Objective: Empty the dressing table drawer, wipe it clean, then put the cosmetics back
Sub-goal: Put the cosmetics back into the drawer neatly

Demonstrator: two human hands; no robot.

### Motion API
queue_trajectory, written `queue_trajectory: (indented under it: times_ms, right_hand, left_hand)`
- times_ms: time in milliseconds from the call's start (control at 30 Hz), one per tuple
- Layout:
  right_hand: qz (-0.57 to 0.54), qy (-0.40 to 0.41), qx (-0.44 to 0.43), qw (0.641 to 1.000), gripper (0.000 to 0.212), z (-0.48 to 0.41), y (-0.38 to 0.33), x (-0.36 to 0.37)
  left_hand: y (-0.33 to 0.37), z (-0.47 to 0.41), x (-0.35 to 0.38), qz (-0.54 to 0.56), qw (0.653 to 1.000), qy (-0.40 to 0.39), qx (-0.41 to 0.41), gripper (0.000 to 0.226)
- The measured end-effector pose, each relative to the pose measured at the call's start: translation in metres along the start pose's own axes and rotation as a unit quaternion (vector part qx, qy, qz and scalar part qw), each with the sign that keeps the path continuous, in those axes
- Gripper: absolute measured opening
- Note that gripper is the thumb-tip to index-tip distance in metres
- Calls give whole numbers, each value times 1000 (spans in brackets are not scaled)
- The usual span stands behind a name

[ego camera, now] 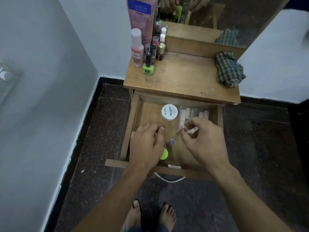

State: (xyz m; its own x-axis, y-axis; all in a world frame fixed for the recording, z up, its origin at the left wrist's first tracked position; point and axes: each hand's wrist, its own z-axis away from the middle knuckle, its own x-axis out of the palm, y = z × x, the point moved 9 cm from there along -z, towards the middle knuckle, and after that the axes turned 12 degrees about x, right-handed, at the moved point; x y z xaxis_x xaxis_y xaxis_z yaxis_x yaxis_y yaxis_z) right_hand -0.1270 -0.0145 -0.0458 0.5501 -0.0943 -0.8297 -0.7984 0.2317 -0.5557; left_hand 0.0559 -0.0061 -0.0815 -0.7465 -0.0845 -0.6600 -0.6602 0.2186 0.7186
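Right hand [199,136], grip narrow, pinches a small blurred cosmetic [189,130] over the open drawer's [150,114] middle; left hand [147,141], grip loose, rests by its left wall; white nail-polish jar [169,112] sits near the back edge.

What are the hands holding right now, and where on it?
The right hand pinches a small pale tube by its middle, purple end sticking out. The left hand rests in the drawer; no hold shows.

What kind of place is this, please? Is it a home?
Most likely a corner of a bedroom at home: a small wooden dressing table with a mirror behind, nail polish and lotion bottles on top, and its open drawer holding cosmetics.
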Motion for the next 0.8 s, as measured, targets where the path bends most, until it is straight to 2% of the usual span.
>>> queue_trajectory:
  times_ms: [200, 400, 800]
  right_hand:
    - [38, -36, 29, 998, 9, 14, 24, 27]
    - [72, -71, 42, 994, 9, 12, 30, 41]
    - [108, -90, 42, 989, 9, 15, 28, 46]
  left_hand:
    - [0, 4, 0, -47, 999, 3, -3, 29]
    - [-2, 5, -2, -39, 999, 11, -4, 35]
    - [-4, 6, -2, -11, 1000, 24, -3, 45]
